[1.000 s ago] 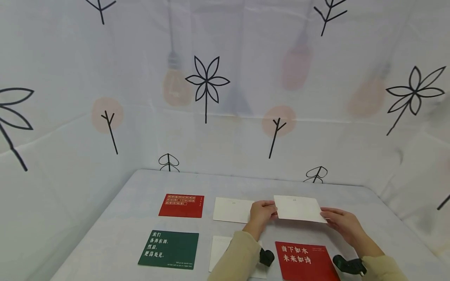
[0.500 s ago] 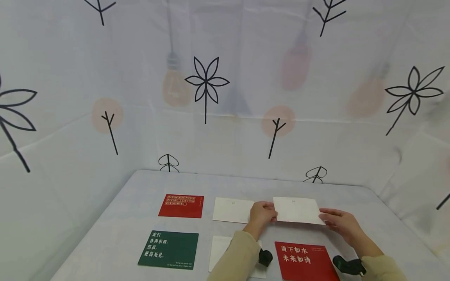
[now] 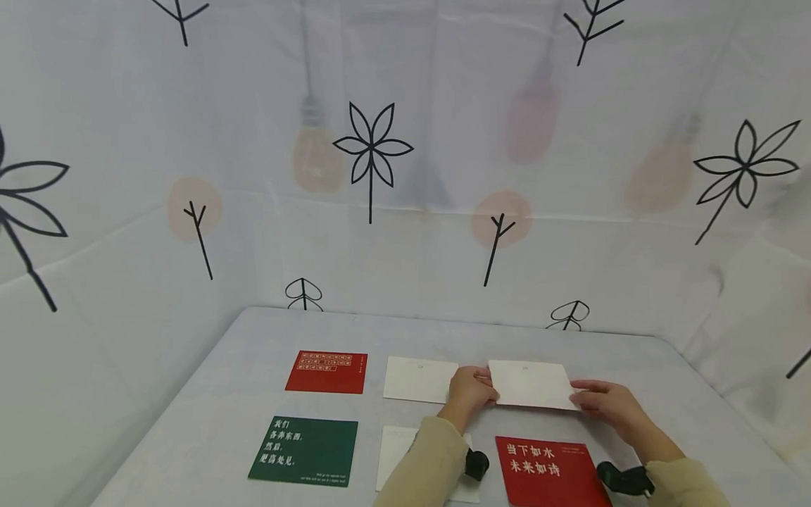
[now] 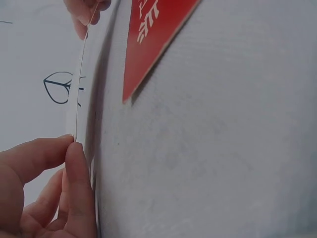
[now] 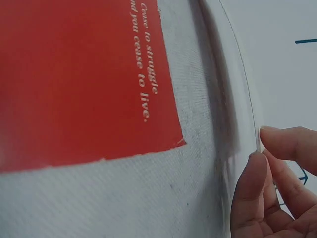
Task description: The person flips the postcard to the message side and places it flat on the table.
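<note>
Between both hands a white card [image 3: 531, 384] is held by its side edges, slightly above the table with a shadow under it. My left hand [image 3: 470, 394] pinches its left edge between thumb and fingers, as the left wrist view shows with the hand [image 4: 54, 191] close up. At the opposite edge my right hand [image 3: 610, 405] pinches the card; the right wrist view shows that thumb and finger grip [image 5: 277, 178] edge-on. Nearer the body lies a red card [image 3: 550, 470] with white characters. Left of the left hand is another white card [image 3: 418, 378] lying flat.
A red card with small squares [image 3: 327, 373] lies at the back left. In front of it is a green card [image 3: 304, 451] with white writing. The left sleeve partly covers a further white card [image 3: 394, 451]. A patterned white curtain [image 3: 431, 260] rises behind the table [image 3: 209, 401].
The held white card has moved a little down in the head view, toward the body and slightly left, with both hands keeping their grip. The other cards have stayed in place.
</note>
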A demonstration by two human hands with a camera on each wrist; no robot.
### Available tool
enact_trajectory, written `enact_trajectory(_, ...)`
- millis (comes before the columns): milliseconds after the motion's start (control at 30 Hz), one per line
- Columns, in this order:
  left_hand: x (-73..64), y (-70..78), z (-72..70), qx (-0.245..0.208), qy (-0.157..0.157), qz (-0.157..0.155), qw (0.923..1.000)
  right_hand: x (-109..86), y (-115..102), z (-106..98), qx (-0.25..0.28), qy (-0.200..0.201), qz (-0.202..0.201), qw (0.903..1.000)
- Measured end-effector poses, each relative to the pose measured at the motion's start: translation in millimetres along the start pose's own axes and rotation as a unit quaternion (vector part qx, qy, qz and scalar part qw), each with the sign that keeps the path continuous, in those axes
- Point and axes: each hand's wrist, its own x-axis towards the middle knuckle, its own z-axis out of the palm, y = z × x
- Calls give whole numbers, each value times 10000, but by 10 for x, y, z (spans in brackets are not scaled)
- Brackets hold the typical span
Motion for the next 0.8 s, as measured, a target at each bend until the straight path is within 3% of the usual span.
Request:
enact_trajectory(300, 12, -39, 20, 934, 134, 329, 9950, 29, 20, 26, -211, -89, 92, 9997)
enact_trajectory(567, -53, 2, 6, 1204, 162, 345, 9920, 28, 20, 40, -424, -129, 87, 9990)
enact_trajectory(800, -83, 47, 3, 1260, 236, 81, 9917, 45, 14, 71, -587, -90, 86, 9982)
